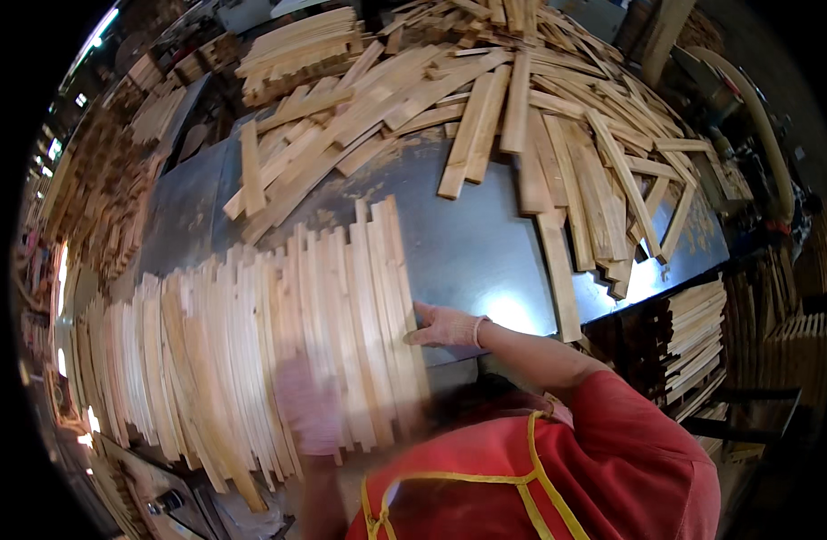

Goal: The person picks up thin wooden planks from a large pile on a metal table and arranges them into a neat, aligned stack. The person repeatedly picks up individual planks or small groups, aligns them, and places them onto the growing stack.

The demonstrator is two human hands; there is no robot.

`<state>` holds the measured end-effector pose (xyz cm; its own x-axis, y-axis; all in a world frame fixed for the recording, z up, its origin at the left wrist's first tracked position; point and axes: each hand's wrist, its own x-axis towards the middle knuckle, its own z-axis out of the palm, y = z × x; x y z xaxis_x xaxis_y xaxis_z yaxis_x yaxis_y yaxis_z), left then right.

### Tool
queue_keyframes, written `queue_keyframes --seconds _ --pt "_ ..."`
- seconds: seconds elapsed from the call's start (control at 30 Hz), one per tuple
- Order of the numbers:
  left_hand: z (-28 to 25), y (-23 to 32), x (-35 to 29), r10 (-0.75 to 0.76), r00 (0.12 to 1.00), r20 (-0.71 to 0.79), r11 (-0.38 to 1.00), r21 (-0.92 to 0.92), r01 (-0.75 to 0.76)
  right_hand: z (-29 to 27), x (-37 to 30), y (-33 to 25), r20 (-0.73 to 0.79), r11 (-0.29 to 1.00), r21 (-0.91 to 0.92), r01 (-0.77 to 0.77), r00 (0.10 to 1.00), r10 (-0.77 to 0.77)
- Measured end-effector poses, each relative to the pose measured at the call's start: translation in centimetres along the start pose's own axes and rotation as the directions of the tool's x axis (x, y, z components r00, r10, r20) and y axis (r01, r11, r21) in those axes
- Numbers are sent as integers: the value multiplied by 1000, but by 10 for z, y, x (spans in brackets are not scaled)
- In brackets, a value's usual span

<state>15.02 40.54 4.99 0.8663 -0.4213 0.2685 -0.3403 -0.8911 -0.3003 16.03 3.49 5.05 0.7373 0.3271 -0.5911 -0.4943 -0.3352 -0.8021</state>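
Note:
A long row of narrow wooden strips stands side by side across the near left of the metal table. My right hand, in a pale knit glove, rests against the right end of this row. Its fingers and thumb are apart and touch the outermost strip, without wrapping round it. Over the near part of the row is my left hand, also gloved. Motion smears its fingers, so whether it grips a strip cannot be made out. One darker strip lies slanted on top of the others.
A large loose heap of wooden boards covers the far side of the metal table; some stick out toward me. Neat board stacks stand at the back left and beside the table at right. A curved hose hangs at far right.

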Motion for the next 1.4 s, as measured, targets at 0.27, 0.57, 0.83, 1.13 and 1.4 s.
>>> queue_keyframes --seconds 0.27,0.57,0.83,1.13,1.4 --pt "-35 173 67 158 974 166 884 -463 -65 -243 -28 32 -818 624 -574 -530 408 -405" --pt "-43 179 71 113 981 160 904 -425 -35 -221 -82 86 -885 739 -403 -541 436 -164" --pt "-47 181 69 143 978 152 903 -425 -66 -141 -54 93 -860 971 33 238 502 -94" --pt "-34 193 53 91 932 350 950 -310 24 -33 0 3 -163 922 -383 58 978 -129" --pt "-58 205 57 67 935 349 955 -292 40 -267 -131 95 -856 943 -294 -157 483 -186"
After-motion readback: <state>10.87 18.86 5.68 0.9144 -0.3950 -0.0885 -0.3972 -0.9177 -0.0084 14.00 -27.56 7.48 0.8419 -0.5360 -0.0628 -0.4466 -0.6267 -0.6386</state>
